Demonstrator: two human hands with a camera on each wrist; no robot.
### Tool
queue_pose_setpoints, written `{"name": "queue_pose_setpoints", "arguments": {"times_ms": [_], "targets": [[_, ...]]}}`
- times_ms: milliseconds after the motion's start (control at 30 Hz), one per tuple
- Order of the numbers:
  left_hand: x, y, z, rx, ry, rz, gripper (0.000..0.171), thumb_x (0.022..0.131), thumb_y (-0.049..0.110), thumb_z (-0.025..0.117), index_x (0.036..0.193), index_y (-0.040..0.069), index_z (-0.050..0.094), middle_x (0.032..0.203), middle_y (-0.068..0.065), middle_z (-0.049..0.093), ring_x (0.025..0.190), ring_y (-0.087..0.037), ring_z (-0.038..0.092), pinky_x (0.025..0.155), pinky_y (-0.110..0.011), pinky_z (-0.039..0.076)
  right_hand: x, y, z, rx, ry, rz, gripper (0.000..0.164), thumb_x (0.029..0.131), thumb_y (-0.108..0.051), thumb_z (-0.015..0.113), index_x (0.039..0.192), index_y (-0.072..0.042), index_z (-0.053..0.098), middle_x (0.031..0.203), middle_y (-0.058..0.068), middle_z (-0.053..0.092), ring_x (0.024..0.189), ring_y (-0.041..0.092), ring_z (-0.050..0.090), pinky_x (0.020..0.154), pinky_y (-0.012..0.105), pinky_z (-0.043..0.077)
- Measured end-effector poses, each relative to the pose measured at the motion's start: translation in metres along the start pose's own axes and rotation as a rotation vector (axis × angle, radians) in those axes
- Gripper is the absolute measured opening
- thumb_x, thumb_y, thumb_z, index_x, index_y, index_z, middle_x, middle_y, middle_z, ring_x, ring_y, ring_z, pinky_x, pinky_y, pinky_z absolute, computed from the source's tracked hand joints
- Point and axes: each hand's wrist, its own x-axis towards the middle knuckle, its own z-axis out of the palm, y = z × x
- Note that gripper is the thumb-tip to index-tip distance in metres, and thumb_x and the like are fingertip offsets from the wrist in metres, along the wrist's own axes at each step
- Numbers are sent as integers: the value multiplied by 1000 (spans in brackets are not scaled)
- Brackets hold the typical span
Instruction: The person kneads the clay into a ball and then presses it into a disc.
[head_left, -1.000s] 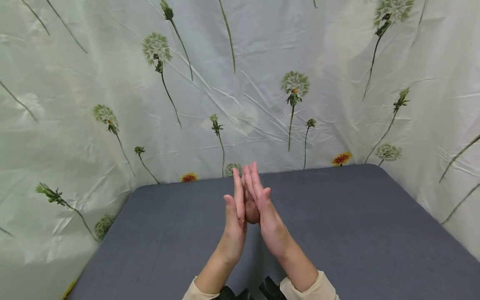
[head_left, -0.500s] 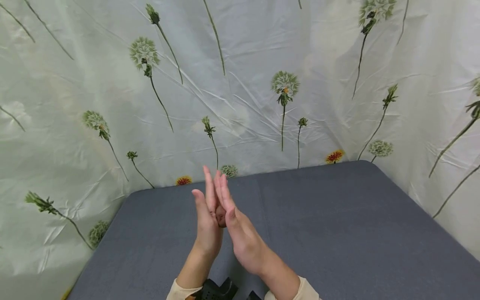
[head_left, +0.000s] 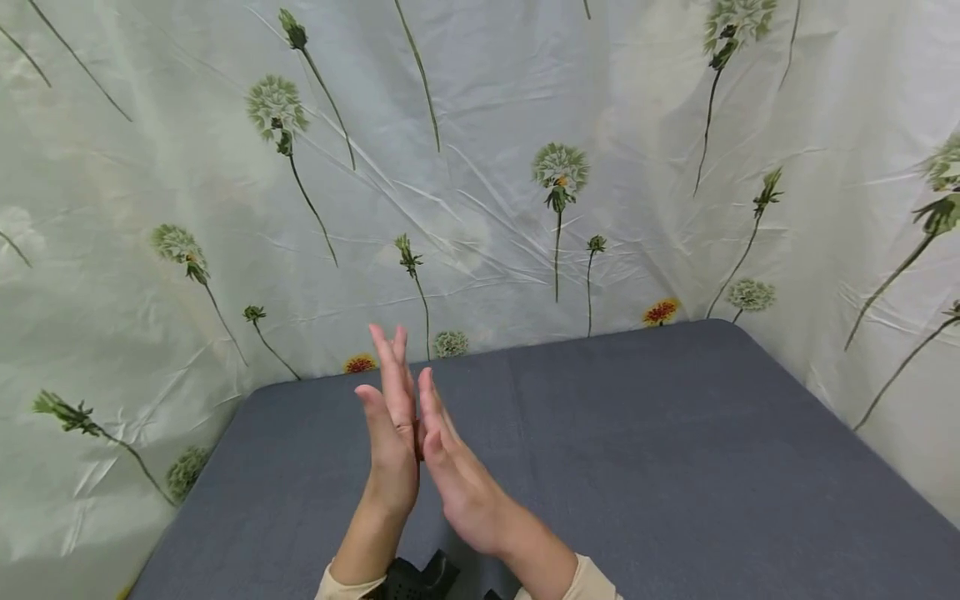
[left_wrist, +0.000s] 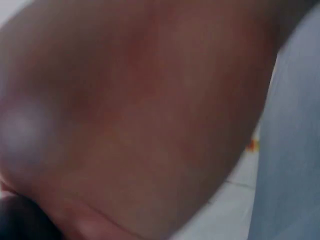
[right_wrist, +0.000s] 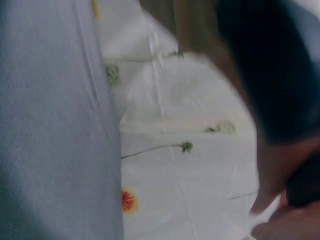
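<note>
In the head view my left hand point(head_left: 393, 454) stands upright left of centre, its fingers straight and thumb raised. Facing it, my right hand point(head_left: 465, 492) leans in from the right with straight fingers. Pressed between the two palms is a small brown ball point(head_left: 419, 440); only a thin strip of it shows, the rest hidden by the hands. Blurred skin fills most of the left wrist view. At the lower right of the right wrist view, part of a hand point(right_wrist: 287, 222) appears, with the ball out of sight.
Below the hands lies a dark grey padded table point(head_left: 637, 450) with rounded far corners. A pale curtain point(head_left: 480, 208) printed with dandelions hangs behind it and along the sides. Black wrist cameras point(head_left: 420, 575) are strapped by the cream sleeves point(head_left: 348, 583).
Both hands have moved left in the head view. My right hand has slid back toward me against the left, its fingertips now lower, and less of the brown ball shows.
</note>
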Motion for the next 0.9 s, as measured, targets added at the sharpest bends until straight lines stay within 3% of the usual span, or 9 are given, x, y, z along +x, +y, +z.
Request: {"name": "queue_pose_setpoints", "arguments": {"times_ms": [167,267,367,400,567,600,667,767,900], "targets": [[-2,-11,5,-38,-87,-68,75,102,80,-5,165,46,-24,181,11,-11,170,-25,0,133,-66,-1,-4,-8,0,-38,112,-145,62,118,-46,6,173,-21,-7,182,-5,-8,168,21,-14,136,50,-6],[-7,-14,23,-61,-154,-94,73,103,76,-8,166,42,-25,180,10,-16,169,-27,-3,131,-70,-1,-4,-9,-18,-51,192,-179,67,116,-53,4,174,-19,-6,182,-2,1,169,25,0,136,44,12],[-13,-13,36,-68,-199,-83,71,105,73,-8,165,40,-27,179,10,-21,167,-25,-18,125,-76,-11,-2,-6,-35,-33,233,-117,72,113,-64,4,173,-26,-10,182,-3,7,168,23,9,132,59,19],[-14,-11,38,-67,-207,-72,72,104,73,-9,165,40,-27,179,10,-22,166,-24,-23,124,-77,-12,-1,-3,-38,-28,234,-89,74,112,-66,4,173,-28,-11,182,-3,7,163,25,29,126,60,32],[-17,3,38,-20,-176,-15,74,102,75,-13,165,40,-27,179,13,-20,168,-25,-16,125,-69,11,1,9,-38,-31,176,-55,71,112,-63,3,171,-30,-17,183,3,1,133,24,60,104,39,54],[-16,5,34,-15,-157,-8,74,101,76,-13,165,41,-26,179,13,-18,168,-24,-13,126,-67,14,1,10,-33,-33,161,-66,70,113,-62,3,171,-29,-17,183,3,0,135,25,59,107,39,52],[-12,7,25,-20,-108,2,74,101,76,-12,166,42,-24,180,12,-13,169,-23,-7,128,-67,18,2,9,-22,-56,137,-109,67,115,-56,3,172,-25,-14,183,1,-3,165,25,24,129,51,30],[-6,3,15,-66,-64,-8,71,103,75,-10,166,45,-22,181,12,-10,170,-20,-3,132,-67,11,2,4,-10,-137,125,-196,64,117,-48,3,173,-19,-8,182,1,-5,169,26,-8,133,65,-2],[-7,-4,25,-65,-121,-29,67,106,68,-11,167,42,-21,180,11,-13,169,-22,5,134,-64,3,0,-5,-20,-209,204,-262,66,117,-49,3,174,-16,2,183,3,4,169,29,-5,137,42,-5]]}}
